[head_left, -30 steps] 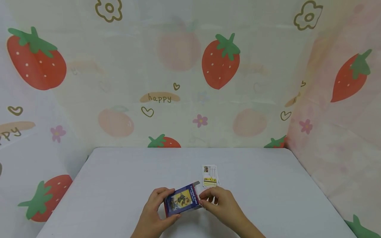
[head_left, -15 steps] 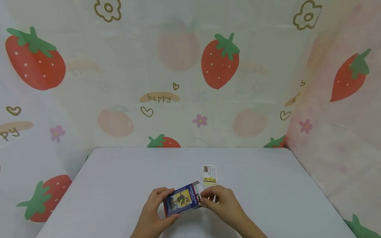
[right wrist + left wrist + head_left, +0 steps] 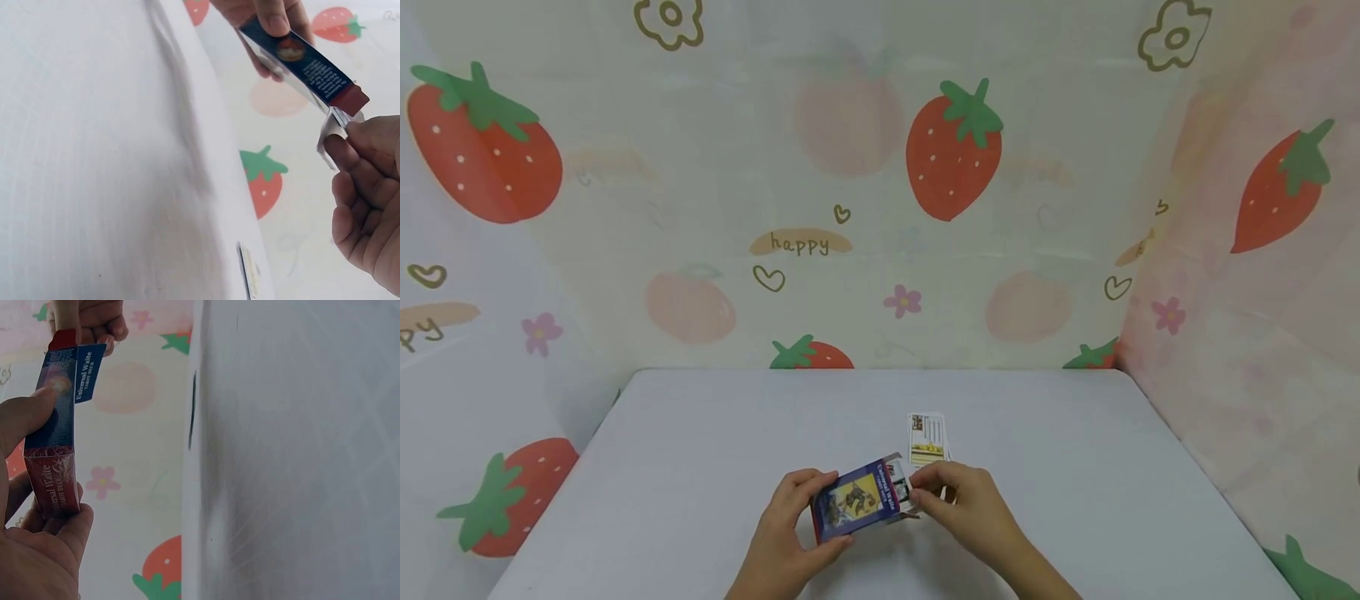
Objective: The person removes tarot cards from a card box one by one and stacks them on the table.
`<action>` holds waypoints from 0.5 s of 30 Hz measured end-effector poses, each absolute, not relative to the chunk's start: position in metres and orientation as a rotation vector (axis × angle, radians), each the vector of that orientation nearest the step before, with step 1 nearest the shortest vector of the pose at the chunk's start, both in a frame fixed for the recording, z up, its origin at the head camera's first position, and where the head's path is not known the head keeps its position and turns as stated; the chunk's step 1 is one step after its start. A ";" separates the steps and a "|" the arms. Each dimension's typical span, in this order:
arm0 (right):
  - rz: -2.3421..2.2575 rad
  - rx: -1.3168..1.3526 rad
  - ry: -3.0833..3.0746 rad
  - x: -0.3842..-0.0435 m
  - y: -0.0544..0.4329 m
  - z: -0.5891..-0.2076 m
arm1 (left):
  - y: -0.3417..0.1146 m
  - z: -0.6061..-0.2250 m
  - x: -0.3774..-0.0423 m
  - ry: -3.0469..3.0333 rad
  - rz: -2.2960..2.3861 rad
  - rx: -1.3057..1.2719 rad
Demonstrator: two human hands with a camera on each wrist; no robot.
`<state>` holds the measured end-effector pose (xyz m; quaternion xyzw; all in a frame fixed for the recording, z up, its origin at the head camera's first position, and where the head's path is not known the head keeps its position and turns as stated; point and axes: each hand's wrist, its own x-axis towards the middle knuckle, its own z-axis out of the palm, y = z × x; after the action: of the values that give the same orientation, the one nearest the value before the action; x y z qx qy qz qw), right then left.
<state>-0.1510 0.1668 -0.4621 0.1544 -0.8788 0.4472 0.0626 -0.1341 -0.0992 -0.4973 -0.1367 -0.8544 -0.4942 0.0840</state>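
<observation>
My left hand [image 3: 782,533] grips a blue tarot card box [image 3: 853,500] by its long sides, the picture face up and the box tilted. Its end on the right is open, with a blue flap [image 3: 90,372] folded out in the left wrist view and a small red flap [image 3: 350,100] in the right wrist view. Cards [image 3: 898,483] stick partly out of that end. The thumb and index finger of my right hand [image 3: 970,508] pinch their outer edge, while its other fingers curl loosely. A small stack of cards [image 3: 927,437] lies just beyond my right hand, partly hidden by it.
Both hands work above the near half of a white-covered table [image 3: 722,450]. A pale curtain [image 3: 865,192] printed with strawberries, flowers and hearts stands behind the table and along both sides.
My right hand has moved slightly right and away from the box, and more of the cards now shows past the open end. The left hand and box hold nearly still.
</observation>
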 end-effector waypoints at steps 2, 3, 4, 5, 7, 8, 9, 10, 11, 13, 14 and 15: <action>1.370 0.454 -2.647 -0.151 0.167 -0.461 | -0.099 -0.497 -0.134 -2.547 -1.475 -0.405; 1.379 0.446 -2.643 -0.151 0.167 -0.461 | -0.099 -0.497 -0.134 -2.545 -1.474 -0.405; 1.386 0.436 -2.644 -0.151 0.168 -0.460 | -0.099 -0.497 -0.133 -2.544 -1.471 -0.406; 1.391 0.424 -2.646 -0.151 0.168 -0.460 | -0.099 -0.496 -0.133 -2.544 -1.470 -0.404; 1.400 0.408 -2.651 -0.151 0.169 -0.458 | -0.099 -0.496 -0.133 -2.537 -1.484 -0.406; 1.395 0.400 -2.655 -0.151 0.170 -0.458 | -0.099 -0.496 -0.133 -2.538 -1.483 -0.404; 1.390 0.393 -2.660 -0.151 0.170 -0.457 | -0.098 -0.496 -0.133 -2.538 -1.487 -0.403; 1.386 0.388 -2.660 -0.152 0.171 -0.457 | -0.098 -0.496 -0.133 -2.539 -1.489 -0.402; 1.382 0.386 -2.659 -0.152 0.172 -0.457 | -0.098 -0.496 -0.133 -2.540 -1.490 -0.401; 1.383 0.384 -2.651 -0.154 0.173 -0.456 | -0.099 -0.496 -0.133 -2.540 -1.486 -0.402; 1.386 0.380 -2.648 -0.154 0.174 -0.456 | -0.099 -0.496 -0.134 -2.541 -1.483 -0.399; 1.389 0.375 -2.647 -0.154 0.175 -0.456 | -0.099 -0.496 -0.134 -2.536 -1.485 -0.402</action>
<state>-0.1545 0.1747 -0.4557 0.1242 -0.8768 0.4602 0.0642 -0.1340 -0.0989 -0.4964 -0.1349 -0.8518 -0.4986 0.0875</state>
